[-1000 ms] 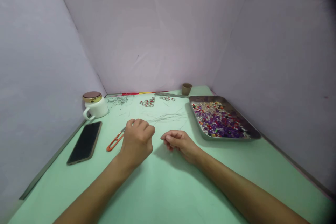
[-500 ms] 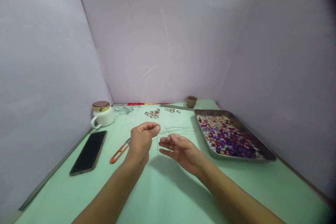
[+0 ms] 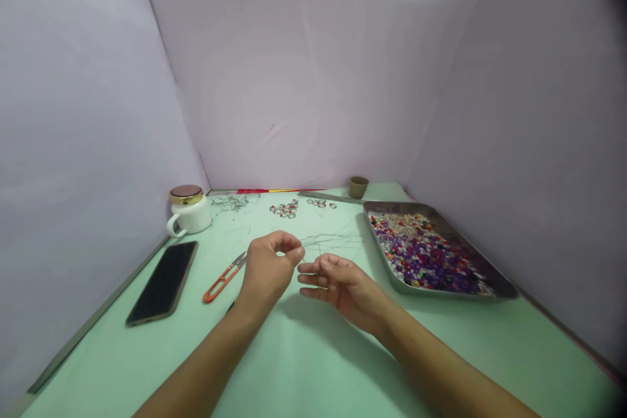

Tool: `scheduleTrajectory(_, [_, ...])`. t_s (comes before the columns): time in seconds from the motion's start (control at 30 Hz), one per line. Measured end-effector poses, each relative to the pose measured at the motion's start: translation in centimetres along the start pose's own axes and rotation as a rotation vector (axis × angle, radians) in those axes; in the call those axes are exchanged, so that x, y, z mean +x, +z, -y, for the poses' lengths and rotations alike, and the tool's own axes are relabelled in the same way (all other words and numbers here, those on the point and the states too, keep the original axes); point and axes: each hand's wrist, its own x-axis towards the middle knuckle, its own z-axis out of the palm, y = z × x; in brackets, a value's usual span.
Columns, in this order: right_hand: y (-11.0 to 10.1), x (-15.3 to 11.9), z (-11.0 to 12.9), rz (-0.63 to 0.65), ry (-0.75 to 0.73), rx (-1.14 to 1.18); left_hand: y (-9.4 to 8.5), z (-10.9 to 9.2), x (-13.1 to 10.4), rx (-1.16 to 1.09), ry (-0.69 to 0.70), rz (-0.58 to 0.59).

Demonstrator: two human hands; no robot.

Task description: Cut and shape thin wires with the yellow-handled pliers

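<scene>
My left hand (image 3: 272,268) is closed, its thumb and forefinger pinched on a fine thin wire (image 3: 304,259) that barely shows. Close beside it, my right hand (image 3: 343,284) pinches the wire with thumb and forefinger, the other fingers stretched toward the left hand. A short end of wire sticks up above the right fingertips. Any bead between the fingertips is too small to make out. Loose wire lengths (image 3: 333,238) lie on the green table (image 3: 304,366) just beyond the hands. Orange-handled thread snips (image 3: 223,279) rest left of my left hand.
At right stands a metal tray (image 3: 392,274) of mixed beads (image 3: 431,258). Beaded pieces (image 3: 285,209) and tangled wire (image 3: 232,202) lie farther back, near a small brown cup (image 3: 358,187). A lidded white mug (image 3: 192,217) and a phone (image 3: 163,284) are at left. Pale panels (image 3: 313,78) enclose the table.
My left hand has shifted slightly right and down, its fingertips nearer the right hand. The wire that hung below the left fingertips no longer shows there. My view has tilted down a little.
</scene>
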Motion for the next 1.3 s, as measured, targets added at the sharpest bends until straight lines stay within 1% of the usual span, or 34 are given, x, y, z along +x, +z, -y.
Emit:
scheduleTrajectory(0.17, [-0.1, -0.1, 0.1, 0.0, 0.062, -0.047, -0.6, -0.8, 0.0, 0.136, 0.008, 0.041])
scheduleTrajectory(0.3, [-0.3, -0.1, -0.3, 0.005, 0.109, -0.084, -1.0, -1.1, 0.1, 0.22, 0.01, 0.066])
scheduleTrajectory(0.5, [-0.6, 0.1, -0.5, -0.045, 0.042, -0.09, -1.4, -1.2, 0.2, 0.255, 0.04, 0.151])
scheduleTrajectory(0.63, [-0.6, 0.1, -0.4, -0.051, 0.038, -0.091, -1.9, -1.4, 0.2, 0.267, 0.055, 0.159])
scheduleTrajectory(0.7, [-0.5, 0.1, -0.4, -0.053, 0.036, -0.089, -2.1, -1.5, 0.2, 0.288, 0.089, 0.165])
scheduleTrajectory(0.77, [-0.4, 0.1, -0.4, -0.058, 0.033, -0.087, -2.5, -1.5, 0.3, 0.305, 0.133, 0.204])
scheduleTrajectory(0.83, [-0.4, 0.2, -0.4, -0.062, 0.04, -0.088, -2.8, -1.3, 0.4, 0.299, 0.152, 0.251])
scheduleTrajectory(0.9, [-0.4, 0.2, -0.5, -0.061, 0.052, -0.091, -3.0, -1.0, 0.6, 0.272, 0.133, 0.274])
scheduleTrajectory(1.0, [-0.3, 0.1, -0.5, -0.056, 0.053, -0.103, -3.1, -0.7, 0.8, 0.207, 0.088, 0.283])
scheduleTrajectory(1.13, [0.2, 0.0, -0.3, -0.055, 0.011, -0.136, -2.7, -0.8, 0.7, 0.075, 0.03, 0.304])
scheduleTrajectory(1.23, [0.5, 0.0, -0.2, -0.061, 0.012, -0.131, -2.5, -1.1, 0.6, 0.016, 0.029, 0.297])
scheduleTrajectory(1.3, [0.4, -0.1, -0.2, -0.058, 0.032, -0.115, -2.6, -1.3, 0.6, 0.045, 0.057, 0.28])
